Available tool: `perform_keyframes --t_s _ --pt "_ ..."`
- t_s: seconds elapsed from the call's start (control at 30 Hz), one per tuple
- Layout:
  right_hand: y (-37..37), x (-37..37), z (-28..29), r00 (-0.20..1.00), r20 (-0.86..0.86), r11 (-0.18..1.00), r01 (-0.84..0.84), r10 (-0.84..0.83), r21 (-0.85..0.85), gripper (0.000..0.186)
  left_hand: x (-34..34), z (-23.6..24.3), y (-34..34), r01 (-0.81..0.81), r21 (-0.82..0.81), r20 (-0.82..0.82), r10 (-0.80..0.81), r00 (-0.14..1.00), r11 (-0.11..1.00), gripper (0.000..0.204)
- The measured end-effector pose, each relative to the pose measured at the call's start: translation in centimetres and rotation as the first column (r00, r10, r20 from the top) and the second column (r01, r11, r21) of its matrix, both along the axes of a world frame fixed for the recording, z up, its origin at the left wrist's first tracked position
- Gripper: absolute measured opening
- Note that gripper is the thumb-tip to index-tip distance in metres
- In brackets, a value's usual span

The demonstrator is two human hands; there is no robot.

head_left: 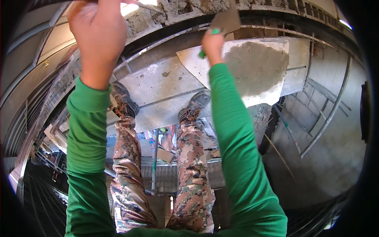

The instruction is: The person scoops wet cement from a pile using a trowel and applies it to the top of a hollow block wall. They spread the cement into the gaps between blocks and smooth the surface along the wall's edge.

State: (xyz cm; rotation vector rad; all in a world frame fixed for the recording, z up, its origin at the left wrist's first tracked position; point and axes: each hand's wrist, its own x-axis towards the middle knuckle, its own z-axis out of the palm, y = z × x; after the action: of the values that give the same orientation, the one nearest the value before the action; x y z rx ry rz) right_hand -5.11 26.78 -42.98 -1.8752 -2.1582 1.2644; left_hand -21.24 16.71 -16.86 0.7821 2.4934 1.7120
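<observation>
My right hand (213,44) is closed round the green handle of a trowel (227,20). Its grey metal blade points up toward the rough wall (177,10) at the far side. Beyond and above my left foot, my left hand (98,29) is raised with its fingers curled. A dark edge shows at the top of the picture by those fingers, but what they hold is cut off. Wet grey mortar (256,67) lies spread on a white board (276,91), just right of and below my right hand.
I stand on metal scaffold planks (158,81), one shoe (199,102) near the planks' near edge. A drop with a lower level shows between my legs. Scaffold tubes (333,108) rise on the right beside a grey wall (343,146). A dark beam runs along the far side.
</observation>
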Motion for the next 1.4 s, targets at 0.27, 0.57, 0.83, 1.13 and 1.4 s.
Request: perform_keyframes --t_s 0.27,0.57,0.83,1.13,1.4 --pt "-12.8 -3.9 3.3 0.936 -0.114 0.904 0.282 -0.333 -0.320 0.034 -4.3 -6.1 -1.4 -0.128 0.335 0.315 0.017 0.949 0.933 0.030" --pt "-13.0 1.8 8.2 0.993 -0.065 0.926 0.066 -0.097 -0.371 0.032 -1.4 -0.5 -0.5 0.296 -0.010 -0.105 -0.296 0.950 0.955 0.033" --pt "5.4 2.9 2.1 0.999 0.034 0.989 -0.037 0.033 0.141 0.032 1.9 -2.3 -7.5 0.207 -0.525 0.037 -0.221 0.975 0.825 0.071" --pt "-10.9 -1.9 3.4 0.968 -0.071 0.957 0.223 -0.239 -0.183 0.031 21.0 -0.9 -41.1 0.570 -0.816 0.568 0.055 0.821 -0.096 0.092" --pt "-3.6 0.6 2.3 0.982 -0.093 0.977 0.174 -0.163 0.126 0.032 22.6 -1.0 -40.9 0.751 -0.621 0.683 0.314 0.659 -0.225 0.111"
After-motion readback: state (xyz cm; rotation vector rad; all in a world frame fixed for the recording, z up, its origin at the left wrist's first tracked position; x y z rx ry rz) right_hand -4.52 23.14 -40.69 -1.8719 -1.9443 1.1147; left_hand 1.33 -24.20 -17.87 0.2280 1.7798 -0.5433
